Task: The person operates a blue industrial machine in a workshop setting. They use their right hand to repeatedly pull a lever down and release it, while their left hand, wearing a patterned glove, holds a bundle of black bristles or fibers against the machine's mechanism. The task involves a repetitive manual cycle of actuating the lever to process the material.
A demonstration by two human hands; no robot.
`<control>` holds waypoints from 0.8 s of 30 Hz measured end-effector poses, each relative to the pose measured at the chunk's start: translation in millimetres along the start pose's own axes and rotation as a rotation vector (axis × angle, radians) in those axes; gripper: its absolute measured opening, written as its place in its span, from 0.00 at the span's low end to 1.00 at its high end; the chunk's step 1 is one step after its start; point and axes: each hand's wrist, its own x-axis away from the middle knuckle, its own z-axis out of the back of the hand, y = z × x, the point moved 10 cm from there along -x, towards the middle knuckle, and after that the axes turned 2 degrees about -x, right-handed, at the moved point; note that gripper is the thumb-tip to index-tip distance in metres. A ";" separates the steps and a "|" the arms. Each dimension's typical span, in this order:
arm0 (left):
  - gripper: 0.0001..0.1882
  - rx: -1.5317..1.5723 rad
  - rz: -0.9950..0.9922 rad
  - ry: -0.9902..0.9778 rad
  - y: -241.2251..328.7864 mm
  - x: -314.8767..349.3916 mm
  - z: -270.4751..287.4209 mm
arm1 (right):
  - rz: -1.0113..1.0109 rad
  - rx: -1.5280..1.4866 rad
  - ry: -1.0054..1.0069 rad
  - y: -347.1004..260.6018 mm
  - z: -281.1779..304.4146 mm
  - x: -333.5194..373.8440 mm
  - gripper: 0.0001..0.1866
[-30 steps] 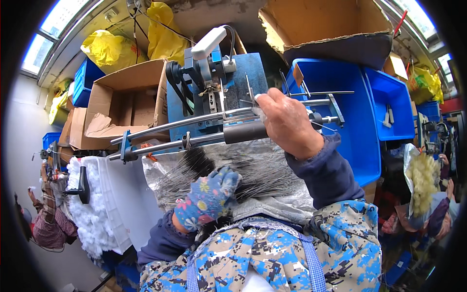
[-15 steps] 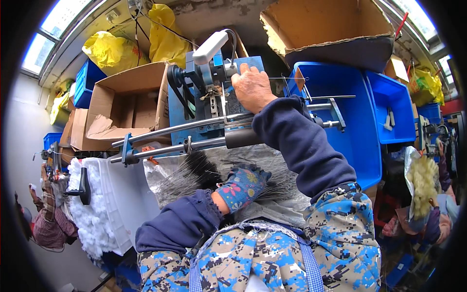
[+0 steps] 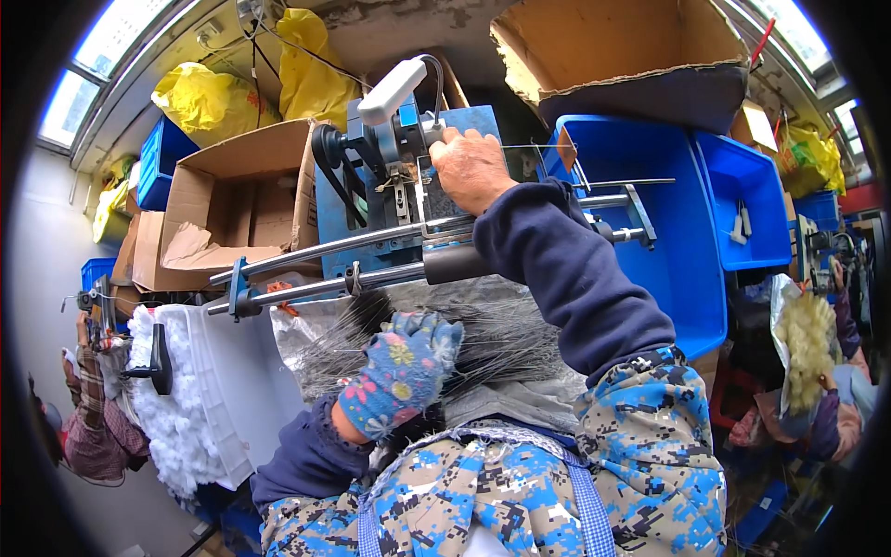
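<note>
My right hand (image 3: 471,169) reaches up to the blue machine (image 3: 408,176) and rests against its front by the clear guard, fingers curled; whether it grips a part is unclear. My left hand (image 3: 401,374), in a blue flowered glove, lies low on a heap of thin dark wires (image 3: 483,339) spread over grey sheeting. Two long metal rails (image 3: 325,265) run across between the hands, with a dark sleeve on the lower one.
An open cardboard box (image 3: 237,200) stands left of the machine. Blue bins (image 3: 668,213) sit to the right, another carton (image 3: 622,56) above them. A white crate with white fluff (image 3: 181,390) is at the left. Other people work at the far left (image 3: 88,418) and right (image 3: 826,371).
My right hand rose from the rails to the machine's front. My left hand shifted right and up over the wires.
</note>
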 end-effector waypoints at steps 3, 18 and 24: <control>0.25 -0.031 0.031 0.149 -16.7 26.6 21.6 | 0.016 -0.006 0.028 -2.4 1.1 1.7 0.06; 0.18 0.216 0.310 0.328 -51.3 66.0 35.5 | -0.122 -0.032 0.005 23.5 -2.3 8.7 0.17; 0.14 0.398 0.492 0.355 -84.8 98.2 22.0 | -0.115 -0.100 -0.047 19.6 13.6 48.2 0.31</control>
